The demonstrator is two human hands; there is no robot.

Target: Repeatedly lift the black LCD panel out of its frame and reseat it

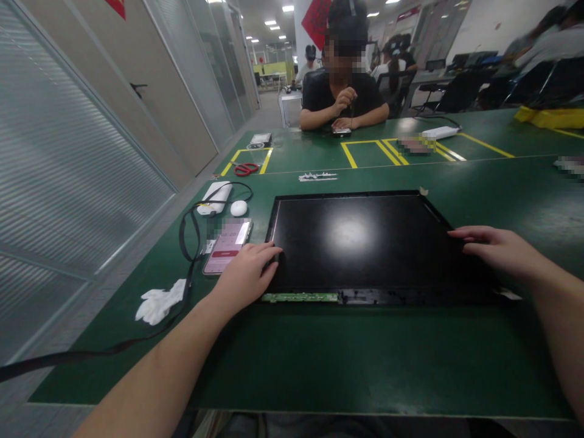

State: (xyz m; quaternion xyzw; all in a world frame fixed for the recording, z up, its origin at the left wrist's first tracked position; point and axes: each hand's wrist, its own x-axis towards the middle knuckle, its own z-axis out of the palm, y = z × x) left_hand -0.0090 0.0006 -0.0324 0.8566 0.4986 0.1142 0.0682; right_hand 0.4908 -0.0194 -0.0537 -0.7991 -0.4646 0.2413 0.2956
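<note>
A black flat display panel (356, 243) with a raised frame lies on the green table in front of me, a bright reflection on its surface. Along its near edge runs a narrow green circuit board (301, 297). My left hand (249, 271) grips the panel's left edge, fingers bent over the rim. On the opposite side, my right hand (495, 248) holds the right edge with fingertips and thumb; part of that grip is hidden. Small pale tape tabs (507, 294) show at the panel's right corners.
Left of the panel are a phone (228, 243), a white round case (238, 208), a white power bank (215, 198), a black cable (185, 237) and crumpled tissue (159, 302). Red-handled scissors (246, 170) lie farther back. A person (344, 91) sits across the table (347, 365).
</note>
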